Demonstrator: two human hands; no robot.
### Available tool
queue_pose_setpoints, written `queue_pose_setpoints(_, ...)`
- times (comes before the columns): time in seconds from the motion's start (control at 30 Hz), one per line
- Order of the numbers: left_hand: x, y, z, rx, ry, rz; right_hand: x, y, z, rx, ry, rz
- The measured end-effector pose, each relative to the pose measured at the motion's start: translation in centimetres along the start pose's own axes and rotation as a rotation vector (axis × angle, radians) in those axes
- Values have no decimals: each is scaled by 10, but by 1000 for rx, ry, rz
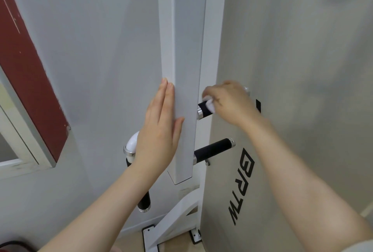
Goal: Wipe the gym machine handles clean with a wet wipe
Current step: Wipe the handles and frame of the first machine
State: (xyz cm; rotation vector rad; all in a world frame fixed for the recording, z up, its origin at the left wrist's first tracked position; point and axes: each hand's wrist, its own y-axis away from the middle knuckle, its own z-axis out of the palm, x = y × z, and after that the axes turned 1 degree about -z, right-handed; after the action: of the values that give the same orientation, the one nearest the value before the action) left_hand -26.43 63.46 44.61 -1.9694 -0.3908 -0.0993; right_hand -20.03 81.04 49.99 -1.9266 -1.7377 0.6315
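My right hand (pixel 229 103) grips a white wet wipe (pixel 210 104) wrapped around the upper black handle (pixel 203 110), right of the white upright post (pixel 182 82). My left hand (pixel 161 128) rests flat with straight fingers against the left face of that post. A second black handle (pixel 214 148) with a chrome end cap sticks out lower on the right. On the left, a third black handle (pixel 144 201) hangs below a white curved tube (pixel 132 142), partly hidden by my left wrist.
A grey panel (pixel 282 110) with black "BRTW" lettering (pixel 241 187) covers the machine's right side. The white base frame (pixel 173 219) is bolted to the floor below. A grey wall and a red-and-white framed window (pixel 24 90) stand at the left.
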Motion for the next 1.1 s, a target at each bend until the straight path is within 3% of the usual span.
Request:
queue_pose_setpoints(0.1, -2, 0, 1, 4, -14, 11, 28, 3, 5, 176, 54, 294)
queue_pose_setpoints(0.13, -2, 0, 1, 11, -27, 14, 21, 2, 11, 246, 53, 303)
queue_pose_setpoints(0.27, -1, 1, 3, 22, -44, 19, -31, 5, 34, 309, -31, -80)
queue_pose_setpoints(0.33, -2, 0, 3, 15, -38, 21, -24, 9, 32, 333, -41, -142)
queue_pose_setpoints(0.5, -3, 0, 0, -1, -31, 21, 21, 23, 31, 535, -24, 106)
queue_pose_setpoints(0.73, 0, 1, -1, -9, -20, 6, 28, 43, 35, 759, -144, 448)
queue_pose_setpoints(0.8, 1, 1, -2, -10, -18, -4, 18, 42, 36, 728, -244, 564)
queue_pose_setpoints(0.9, 2, 2, -2, -19, -25, -14, 16, 48, 49, 538, -417, 817)
queue_pose_setpoints(1.0, 4, 3, -3, -29, -21, -40, 17, 59, 55, 476, -916, 1132)
queue_pose_setpoints(1.1, 8, 5, -3, -45, -18, -76, 14, 52, 48, 378, -1095, 1266)
